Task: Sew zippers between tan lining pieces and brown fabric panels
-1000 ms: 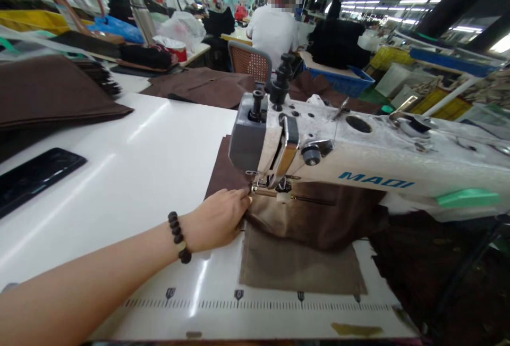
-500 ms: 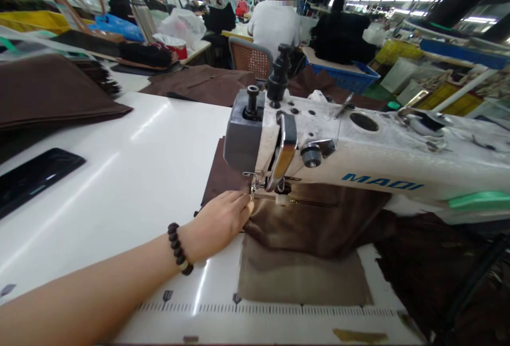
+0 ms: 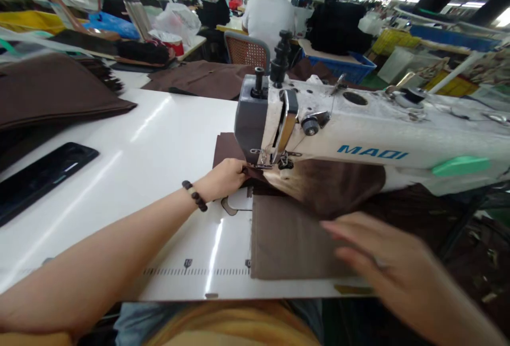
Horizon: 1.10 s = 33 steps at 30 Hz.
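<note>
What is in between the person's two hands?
A flat, lighter brown piece of cloth lies on the white table between the left hand and the blurred right hand, with darker brown cloth just behind it. The head view shows this.

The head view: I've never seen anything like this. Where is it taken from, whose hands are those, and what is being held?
There is no robot here: these are a person's bare hands, seen from a camera worn on that person's head, looking forward and down. The big white machine is a sewing machine. The left hand, below a beaded bracelet, grips brown cloth close to the needle area. The right hand is open and blurred, above or on a flat panel; I can't tell if it touches. On the white table also lie a phone and a cloth stack.
</note>
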Available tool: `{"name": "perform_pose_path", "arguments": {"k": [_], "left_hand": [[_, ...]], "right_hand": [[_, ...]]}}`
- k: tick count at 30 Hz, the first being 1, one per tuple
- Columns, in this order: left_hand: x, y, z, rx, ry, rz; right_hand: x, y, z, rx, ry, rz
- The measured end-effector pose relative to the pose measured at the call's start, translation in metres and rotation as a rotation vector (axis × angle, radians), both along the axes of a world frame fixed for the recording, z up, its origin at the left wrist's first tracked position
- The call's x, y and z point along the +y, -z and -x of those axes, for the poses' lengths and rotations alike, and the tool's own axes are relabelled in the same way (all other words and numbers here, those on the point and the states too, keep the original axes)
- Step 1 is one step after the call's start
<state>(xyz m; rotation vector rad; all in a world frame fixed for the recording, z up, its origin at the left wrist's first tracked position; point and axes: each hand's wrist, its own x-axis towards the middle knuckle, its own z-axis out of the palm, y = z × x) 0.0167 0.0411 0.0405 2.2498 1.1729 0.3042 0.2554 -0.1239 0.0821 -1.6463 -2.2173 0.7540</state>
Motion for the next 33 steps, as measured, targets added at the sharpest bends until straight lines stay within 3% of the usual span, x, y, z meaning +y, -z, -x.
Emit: {"name": "perform_pose_path", "arguments": {"k": [4,7,14,19,29,31,33], "left_hand": [[0.002,0.003,0.001,-0.05,0.04,-0.052],[0.002,0.004,-0.001,-0.018,0.041,-0.088],[-0.002,0.005,-0.004,0.026,0.054,-0.104],[-0.012,0.007,-0.009,0.027,0.107,-0.167],[-0.023,0.015,-0.005,0.025,0.111,-0.271],[-0.018,0.015,0.0,-0.11,0.047,-0.173],[-0.013,0.017,0.004,-0.334,-0.029,0.039]], "right_hand": [[0.023,0.03,0.061,-0.28,-0.035,0.125],[0.045,0.037,0.08,-0.363,0.004,0.197],[0.068,0.044,0.062,-0.085,-0.08,0.104],[0.07,0.048,0.063,-0.062,-0.084,0.052],[0.054,0.039,0.066,-0.027,-0.056,0.111],[0.05,0.036,0.065,0.026,-0.166,0.235],[0.052,0.033,0.061,0.068,-0.259,0.388]]}}
